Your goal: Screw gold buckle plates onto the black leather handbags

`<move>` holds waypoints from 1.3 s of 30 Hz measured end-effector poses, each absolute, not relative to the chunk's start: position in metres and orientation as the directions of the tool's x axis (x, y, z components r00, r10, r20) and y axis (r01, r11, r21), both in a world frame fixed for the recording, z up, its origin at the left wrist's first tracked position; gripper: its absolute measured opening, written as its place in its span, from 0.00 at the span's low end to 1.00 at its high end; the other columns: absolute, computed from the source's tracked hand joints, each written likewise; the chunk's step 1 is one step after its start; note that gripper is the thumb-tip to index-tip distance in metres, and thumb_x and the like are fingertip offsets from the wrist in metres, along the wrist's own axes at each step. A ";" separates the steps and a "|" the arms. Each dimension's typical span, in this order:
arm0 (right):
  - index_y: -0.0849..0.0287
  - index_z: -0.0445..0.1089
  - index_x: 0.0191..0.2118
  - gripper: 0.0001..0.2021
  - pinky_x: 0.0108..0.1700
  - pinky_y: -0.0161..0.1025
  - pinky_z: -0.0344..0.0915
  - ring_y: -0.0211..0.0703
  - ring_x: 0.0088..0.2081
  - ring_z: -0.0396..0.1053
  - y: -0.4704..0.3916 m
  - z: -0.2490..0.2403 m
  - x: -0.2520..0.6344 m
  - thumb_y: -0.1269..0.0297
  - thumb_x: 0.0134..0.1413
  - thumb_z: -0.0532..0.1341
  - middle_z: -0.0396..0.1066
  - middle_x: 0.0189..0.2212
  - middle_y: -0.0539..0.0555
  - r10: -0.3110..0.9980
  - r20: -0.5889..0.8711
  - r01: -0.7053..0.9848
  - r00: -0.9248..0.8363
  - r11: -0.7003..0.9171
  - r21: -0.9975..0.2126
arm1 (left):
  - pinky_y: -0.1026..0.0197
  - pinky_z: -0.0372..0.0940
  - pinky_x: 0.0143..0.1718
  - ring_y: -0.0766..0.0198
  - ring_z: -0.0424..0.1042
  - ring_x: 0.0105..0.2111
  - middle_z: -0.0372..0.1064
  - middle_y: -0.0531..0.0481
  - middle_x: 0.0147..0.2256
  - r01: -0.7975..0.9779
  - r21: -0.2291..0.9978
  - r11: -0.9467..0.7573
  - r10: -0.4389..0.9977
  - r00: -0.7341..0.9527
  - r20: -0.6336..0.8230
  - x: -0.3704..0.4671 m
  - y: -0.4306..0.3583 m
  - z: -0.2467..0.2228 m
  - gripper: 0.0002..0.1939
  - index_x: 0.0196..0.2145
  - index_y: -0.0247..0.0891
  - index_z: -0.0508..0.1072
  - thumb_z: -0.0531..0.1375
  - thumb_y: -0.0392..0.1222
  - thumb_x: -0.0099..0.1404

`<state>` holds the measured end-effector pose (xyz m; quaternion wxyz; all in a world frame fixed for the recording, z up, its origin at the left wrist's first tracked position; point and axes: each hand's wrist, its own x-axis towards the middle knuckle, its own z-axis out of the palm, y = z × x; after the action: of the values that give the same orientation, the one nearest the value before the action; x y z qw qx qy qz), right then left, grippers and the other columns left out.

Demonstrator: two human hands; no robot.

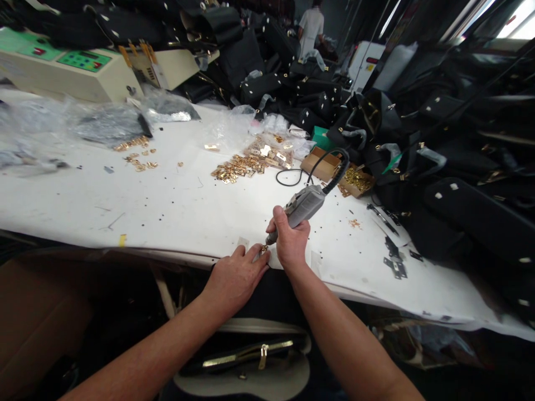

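Note:
My right hand [290, 239] is wrapped round a grey corded electric screwdriver [307, 206], tilted with its tip down to the left. That tip meets a small gold metal piece [263, 249] at the table's front edge. Against the same piece press the fingertips of my left hand [238, 274], which lies palm down on dark material. Below my hands hangs a black bag [267, 295] with a pale lining and a gold zipper [251, 353]. What lies under my left fingers is hidden.
Piles of gold metal parts [238, 168] and plastic bags [108, 120] lie on the white table [200, 211]. An open cardboard box [357, 181] holds small gold pieces. Black bags crowd the back and right. A machine [96, 72] stands back left; a person [311, 28] is far behind.

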<state>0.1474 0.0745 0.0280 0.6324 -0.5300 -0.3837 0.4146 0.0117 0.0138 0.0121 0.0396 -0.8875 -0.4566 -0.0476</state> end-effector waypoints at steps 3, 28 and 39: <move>0.60 0.67 0.22 0.22 0.22 0.35 0.63 0.36 0.17 0.63 0.074 0.030 0.147 0.45 0.52 0.67 0.67 0.16 0.50 0.930 0.058 -0.099 0.362 0.100 -0.990 | 0.56 0.69 0.30 0.54 0.69 0.41 0.69 0.48 0.53 0.819 -0.028 -0.573 0.811 0.572 0.121 0.012 0.013 0.013 0.16 0.56 0.47 0.69 0.53 0.44 0.74; 0.57 0.66 0.22 0.13 0.25 0.37 0.64 0.38 0.20 0.63 0.067 0.035 0.143 0.57 0.52 0.64 0.66 0.17 0.48 0.977 0.180 0.102 0.117 0.168 -0.980 | 0.54 0.70 0.31 0.51 0.69 0.44 0.69 0.45 0.53 0.845 0.039 -0.533 0.842 0.526 0.116 0.015 0.012 0.008 0.14 0.54 0.44 0.72 0.53 0.42 0.74; 0.58 0.64 0.20 0.18 0.21 0.32 0.63 0.34 0.17 0.61 0.077 0.039 0.143 0.54 0.51 0.65 0.64 0.14 0.47 0.992 0.099 -0.018 0.083 0.101 -0.995 | 0.54 0.71 0.39 0.55 0.71 0.44 0.74 0.48 0.51 0.837 0.214 -0.504 0.860 0.464 0.212 0.008 0.012 0.005 0.13 0.51 0.42 0.74 0.58 0.45 0.72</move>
<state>0.1426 0.0768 0.0388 0.5500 -0.4888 -0.4980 0.4590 0.0079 0.0121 0.0048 -0.0395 -0.8546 -0.4964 -0.1472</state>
